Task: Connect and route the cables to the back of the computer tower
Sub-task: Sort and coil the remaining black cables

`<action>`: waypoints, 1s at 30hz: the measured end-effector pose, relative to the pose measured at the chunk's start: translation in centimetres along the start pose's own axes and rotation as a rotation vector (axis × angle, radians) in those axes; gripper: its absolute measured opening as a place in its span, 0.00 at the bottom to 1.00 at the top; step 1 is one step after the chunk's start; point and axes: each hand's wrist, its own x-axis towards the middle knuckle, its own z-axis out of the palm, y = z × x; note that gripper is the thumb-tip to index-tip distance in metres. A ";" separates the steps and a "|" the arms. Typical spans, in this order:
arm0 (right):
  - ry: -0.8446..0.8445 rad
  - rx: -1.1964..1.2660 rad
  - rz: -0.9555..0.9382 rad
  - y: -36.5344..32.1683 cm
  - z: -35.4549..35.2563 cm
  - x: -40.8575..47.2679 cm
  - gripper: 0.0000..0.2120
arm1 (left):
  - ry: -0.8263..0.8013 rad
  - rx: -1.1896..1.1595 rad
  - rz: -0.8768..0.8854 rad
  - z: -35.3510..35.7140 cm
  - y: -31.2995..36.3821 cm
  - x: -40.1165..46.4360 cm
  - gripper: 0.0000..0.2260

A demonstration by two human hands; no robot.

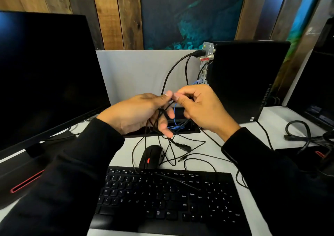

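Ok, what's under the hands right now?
Below the left hand and right hand: a desk slot with a blue cable, black cables, a mouse. The slot's middle is covered.

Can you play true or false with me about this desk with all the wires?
1. Both hands hold black cables. True: the left hand and right hand grip the black cables.
2. The mouse sits on top of the keyboard. False: it rests on the desk behind the keyboard.
3. A blue cable runs down toward the desk slot. True.
4. The monitor shows a cartoon. False: its screen is dark.
5. Nothing is plugged into the computer tower. False: a black plug sits near its top.
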 end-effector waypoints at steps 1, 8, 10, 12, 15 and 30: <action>-0.009 -0.084 -0.048 -0.2 -0.4 0.3 0.12 | 0.030 0.025 0.041 0.1 0.4 0.2 0.22; 0.015 -0.210 -0.190 -2.3 -3.3 2.1 0.07 | 0.203 -0.469 0.147 3.3 1.8 1.6 0.19; 0.032 0.051 -0.095 -2.0 -3.0 1.8 0.05 | 0.283 -0.555 0.236 4.4 1.6 1.9 0.20; -0.024 0.447 0.094 -1.5 -2.7 0.9 0.06 | 0.337 -0.626 0.318 4.6 1.3 2.2 0.20; -0.107 0.774 0.258 -0.8 -2.5 -0.4 0.09 | 0.328 -0.668 0.392 4.4 0.4 2.6 0.19; 0.147 0.108 0.215 0.8 -2.4 -0.5 0.13 | 0.030 -0.677 0.268 2.9 -0.8 1.5 0.16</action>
